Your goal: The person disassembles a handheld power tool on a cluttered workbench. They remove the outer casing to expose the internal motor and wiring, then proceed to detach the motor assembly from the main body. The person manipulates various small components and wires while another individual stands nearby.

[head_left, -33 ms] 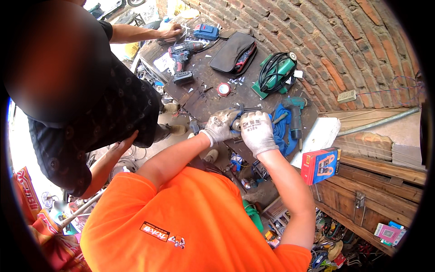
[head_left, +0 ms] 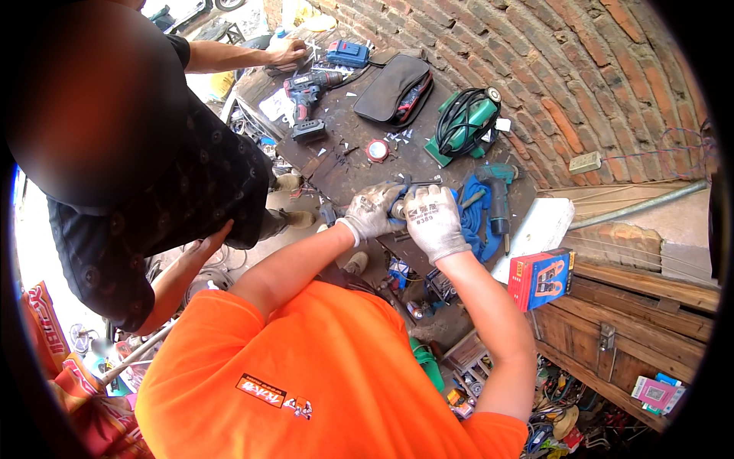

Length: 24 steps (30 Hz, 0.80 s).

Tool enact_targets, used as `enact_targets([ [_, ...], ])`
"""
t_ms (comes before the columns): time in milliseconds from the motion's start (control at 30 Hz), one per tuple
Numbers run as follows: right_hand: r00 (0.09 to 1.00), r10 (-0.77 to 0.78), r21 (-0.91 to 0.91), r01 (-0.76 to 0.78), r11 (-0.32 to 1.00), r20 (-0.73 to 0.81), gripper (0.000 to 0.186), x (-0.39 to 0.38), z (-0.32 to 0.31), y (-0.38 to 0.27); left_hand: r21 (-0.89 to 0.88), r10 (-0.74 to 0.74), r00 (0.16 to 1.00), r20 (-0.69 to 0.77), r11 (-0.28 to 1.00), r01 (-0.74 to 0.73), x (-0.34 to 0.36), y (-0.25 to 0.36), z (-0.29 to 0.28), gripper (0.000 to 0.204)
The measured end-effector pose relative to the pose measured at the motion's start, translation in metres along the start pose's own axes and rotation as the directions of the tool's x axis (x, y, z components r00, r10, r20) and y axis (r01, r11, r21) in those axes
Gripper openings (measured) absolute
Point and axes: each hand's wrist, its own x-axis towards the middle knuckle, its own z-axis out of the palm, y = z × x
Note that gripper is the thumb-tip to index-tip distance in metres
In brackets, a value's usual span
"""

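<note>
My left hand (head_left: 368, 209), in a dirty pale glove, is closed on a small metal-and-blue part (head_left: 397, 207) that my fingers partly hide. My gloved right hand (head_left: 430, 220) is closed round the same part from the right, the two hands nearly touching over the wooden work table (head_left: 340, 168). Just behind my fingers lie dark rod-like tools (head_left: 423, 183). A crumpled blue cloth (head_left: 475, 214) is beside my right hand, with a teal drill (head_left: 501, 206) at its right. A red-rimmed round roll or tape (head_left: 378, 151) sits farther back.
Another person (head_left: 138, 222) stands at left, a hand (head_left: 287, 53) at the table's far edge near a drill (head_left: 306, 99) and blue battery (head_left: 348, 53). A black tool bag (head_left: 390, 88), green corded tool (head_left: 466, 126), brick wall (head_left: 573, 69), red-blue box (head_left: 539, 279) and cluttered floor surround me.
My right hand has shifted very slightly, its fingers a little higher on the held part. Otherwise the scene looks the same.
</note>
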Motion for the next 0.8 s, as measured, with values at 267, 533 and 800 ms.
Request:
enact_targets([
  [267, 0.936, 0.189, 0.406, -0.055, 0.912, -0.298, 0.062, -0.004, 0.042, 0.009, -0.052, -0.201, 0.974, 0.1, 0.977, 0.207, 0.006, 0.0, -0.008, 0.07],
  [533, 0.862, 0.506, 0.884, 0.216, -0.414, 0.027, 0.046, 0.002, 0.08, -0.009, -0.078, -0.15, 0.986, 0.068, 0.985, 0.155, 0.006, 0.007, -0.013, 0.068],
  [800, 0.826, 0.535, 0.781, 0.211, -0.588, 0.18, 0.04, 0.005, 0.085, -0.012, -0.053, -0.114, 0.993, 0.012, 0.992, 0.114, 0.002, 0.005, -0.007, 0.075],
])
